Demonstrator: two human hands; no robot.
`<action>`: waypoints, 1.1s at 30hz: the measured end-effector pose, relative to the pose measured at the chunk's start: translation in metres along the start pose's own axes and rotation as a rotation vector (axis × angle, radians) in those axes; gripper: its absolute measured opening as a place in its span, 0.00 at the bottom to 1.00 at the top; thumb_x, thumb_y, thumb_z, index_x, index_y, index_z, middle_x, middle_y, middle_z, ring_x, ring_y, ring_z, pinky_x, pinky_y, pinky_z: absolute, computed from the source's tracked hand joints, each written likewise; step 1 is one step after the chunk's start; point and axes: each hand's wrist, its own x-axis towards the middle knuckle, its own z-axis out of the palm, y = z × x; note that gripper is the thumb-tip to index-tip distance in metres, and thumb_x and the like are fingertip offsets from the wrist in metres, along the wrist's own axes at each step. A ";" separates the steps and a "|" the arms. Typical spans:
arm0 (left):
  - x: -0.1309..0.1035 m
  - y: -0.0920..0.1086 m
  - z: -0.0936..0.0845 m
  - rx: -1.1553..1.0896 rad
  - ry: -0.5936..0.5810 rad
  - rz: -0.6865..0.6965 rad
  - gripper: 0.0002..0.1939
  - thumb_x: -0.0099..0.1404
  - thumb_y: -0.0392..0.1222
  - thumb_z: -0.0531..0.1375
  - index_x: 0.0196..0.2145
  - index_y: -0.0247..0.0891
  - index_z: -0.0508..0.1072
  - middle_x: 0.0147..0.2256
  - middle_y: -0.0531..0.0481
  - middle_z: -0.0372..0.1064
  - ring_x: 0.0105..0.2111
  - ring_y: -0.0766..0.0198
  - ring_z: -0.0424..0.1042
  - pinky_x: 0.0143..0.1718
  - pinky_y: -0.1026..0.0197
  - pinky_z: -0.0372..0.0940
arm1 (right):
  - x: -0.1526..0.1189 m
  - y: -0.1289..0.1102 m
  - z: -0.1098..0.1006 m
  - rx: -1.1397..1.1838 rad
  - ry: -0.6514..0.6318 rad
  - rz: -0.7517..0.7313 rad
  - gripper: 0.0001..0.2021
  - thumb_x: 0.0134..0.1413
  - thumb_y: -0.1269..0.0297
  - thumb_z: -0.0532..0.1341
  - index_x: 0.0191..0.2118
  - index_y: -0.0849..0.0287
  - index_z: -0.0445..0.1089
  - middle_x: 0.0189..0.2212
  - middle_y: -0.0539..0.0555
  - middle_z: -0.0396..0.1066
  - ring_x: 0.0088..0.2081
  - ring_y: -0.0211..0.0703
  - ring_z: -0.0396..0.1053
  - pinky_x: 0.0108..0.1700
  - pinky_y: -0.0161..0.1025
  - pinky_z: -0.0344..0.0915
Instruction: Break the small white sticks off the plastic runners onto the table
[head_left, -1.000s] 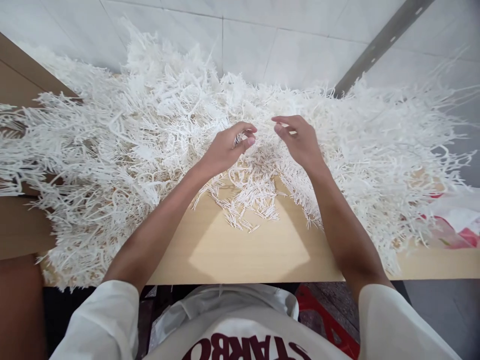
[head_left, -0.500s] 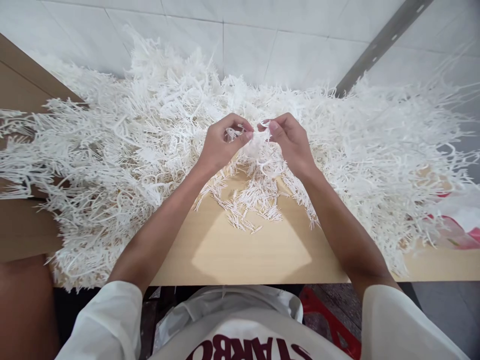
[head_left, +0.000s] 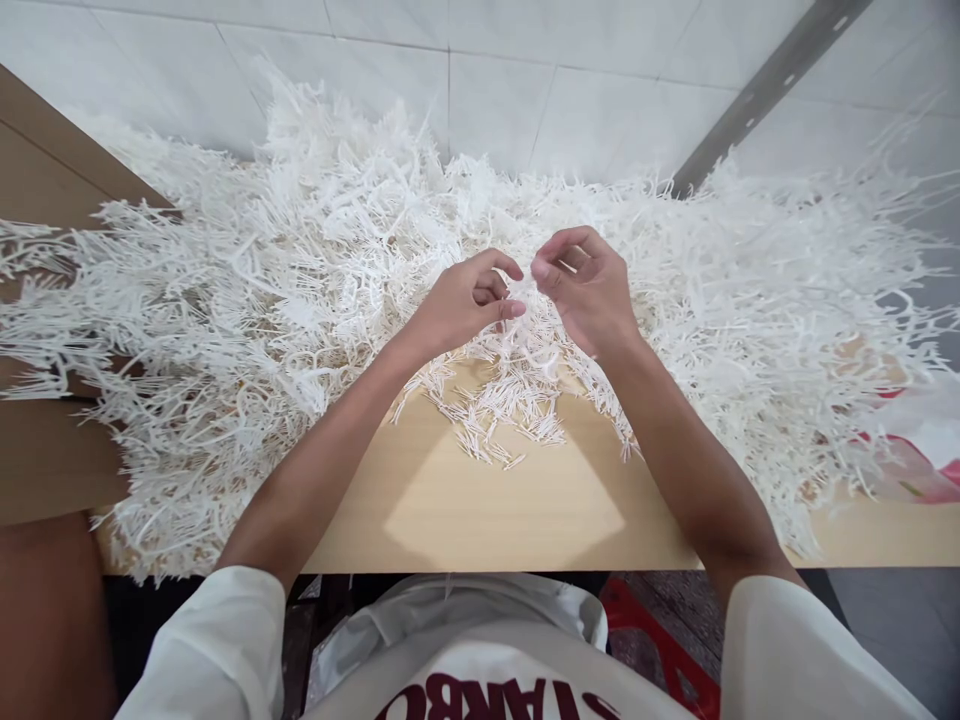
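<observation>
A large heap of white, thin branching plastic-like pieces (head_left: pixel 300 260) spreads across the wooden table (head_left: pixel 495 510). Over its middle, my left hand (head_left: pixel 476 300) has its thumb and forefinger apart, with nothing visible between them. Just to its right, my right hand (head_left: pixel 589 285) has thumb and forefinger pinched together; what they hold, if anything, is too small to make out. Below both hands, short loose white sticks (head_left: pixel 510 405) lie scattered on the tabletop. The two hands are close but do not touch.
Cardboard (head_left: pixel 60 140) stands at the left edge. A pink and white plastic bag (head_left: pixel 915 465) lies at the right. Behind the heap is a tiled wall (head_left: pixel 495 100) with a slanted grey metal bar (head_left: pixel 757 100). A red plastic object (head_left: pixel 660 640) shows below the table.
My left hand has opened and moved slightly right and down, away from the white piece it was pinching. The white strands at my right fingertips no longer show clearly.
</observation>
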 end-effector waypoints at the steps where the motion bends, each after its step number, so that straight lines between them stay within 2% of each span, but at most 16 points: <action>1: 0.001 -0.002 0.000 0.010 0.024 -0.006 0.20 0.58 0.51 0.64 0.44 0.41 0.63 0.26 0.57 0.68 0.24 0.72 0.71 0.28 0.66 0.67 | 0.001 -0.001 -0.002 0.009 0.016 0.003 0.20 0.49 0.40 0.61 0.39 0.49 0.65 0.34 0.51 0.68 0.37 0.40 0.68 0.37 0.40 0.70; 4: 0.002 -0.006 -0.001 0.027 0.112 0.014 0.22 0.59 0.51 0.63 0.46 0.43 0.61 0.30 0.56 0.70 0.25 0.72 0.72 0.30 0.66 0.67 | 0.002 -0.007 -0.006 0.022 -0.045 0.049 0.18 0.53 0.42 0.58 0.42 0.48 0.66 0.38 0.51 0.69 0.39 0.38 0.69 0.38 0.39 0.69; 8: 0.002 -0.005 -0.003 0.053 0.155 0.068 0.18 0.60 0.48 0.63 0.44 0.43 0.62 0.33 0.54 0.70 0.26 0.73 0.71 0.31 0.66 0.67 | 0.001 -0.010 -0.009 0.001 -0.244 0.111 0.20 0.48 0.46 0.65 0.42 0.53 0.68 0.39 0.52 0.71 0.38 0.38 0.70 0.38 0.39 0.70; 12: 0.002 -0.003 -0.004 0.065 0.163 0.066 0.13 0.61 0.41 0.61 0.43 0.42 0.65 0.32 0.54 0.69 0.27 0.73 0.69 0.31 0.65 0.67 | 0.001 -0.004 -0.010 0.014 -0.169 0.054 0.15 0.47 0.49 0.66 0.34 0.54 0.68 0.31 0.49 0.70 0.34 0.37 0.69 0.38 0.39 0.70; 17: 0.004 -0.003 0.000 -0.018 0.155 0.017 0.04 0.61 0.34 0.57 0.35 0.39 0.65 0.31 0.53 0.67 0.30 0.72 0.68 0.35 0.64 0.67 | 0.002 0.001 -0.010 0.001 -0.074 -0.020 0.15 0.49 0.49 0.66 0.37 0.51 0.66 0.33 0.48 0.69 0.35 0.37 0.70 0.38 0.39 0.71; 20: 0.004 -0.004 0.002 -0.008 0.132 0.026 0.02 0.63 0.37 0.56 0.34 0.40 0.63 0.33 0.53 0.67 0.30 0.72 0.66 0.32 0.65 0.65 | 0.002 0.001 -0.008 -0.016 -0.032 -0.036 0.16 0.51 0.46 0.62 0.39 0.50 0.66 0.36 0.49 0.69 0.37 0.36 0.70 0.40 0.39 0.72; 22: 0.004 -0.004 0.003 0.037 0.158 0.040 0.03 0.63 0.39 0.56 0.34 0.40 0.64 0.33 0.53 0.67 0.29 0.72 0.65 0.30 0.65 0.63 | 0.001 -0.001 -0.006 -0.002 -0.033 -0.034 0.17 0.52 0.44 0.61 0.40 0.51 0.67 0.36 0.49 0.69 0.37 0.36 0.71 0.41 0.39 0.71; 26: 0.002 -0.002 0.005 0.145 0.225 0.076 0.06 0.62 0.42 0.59 0.34 0.40 0.65 0.31 0.54 0.67 0.27 0.72 0.64 0.29 0.65 0.61 | -0.001 -0.008 -0.003 -0.016 -0.104 0.047 0.19 0.56 0.43 0.55 0.41 0.53 0.69 0.34 0.50 0.71 0.33 0.35 0.72 0.36 0.36 0.70; 28: 0.000 -0.001 0.006 0.199 0.236 0.101 0.08 0.62 0.46 0.60 0.34 0.41 0.66 0.30 0.54 0.67 0.27 0.72 0.63 0.29 0.64 0.60 | -0.002 -0.011 -0.002 -0.063 -0.136 0.069 0.20 0.55 0.42 0.56 0.38 0.54 0.70 0.31 0.50 0.72 0.30 0.35 0.71 0.34 0.36 0.68; 33: 0.000 -0.005 0.006 0.276 0.262 0.126 0.14 0.62 0.54 0.60 0.37 0.42 0.69 0.31 0.54 0.70 0.28 0.70 0.65 0.30 0.64 0.61 | -0.004 -0.012 -0.003 -0.258 -0.083 -0.064 0.15 0.54 0.46 0.60 0.33 0.53 0.71 0.30 0.49 0.73 0.32 0.37 0.69 0.35 0.38 0.66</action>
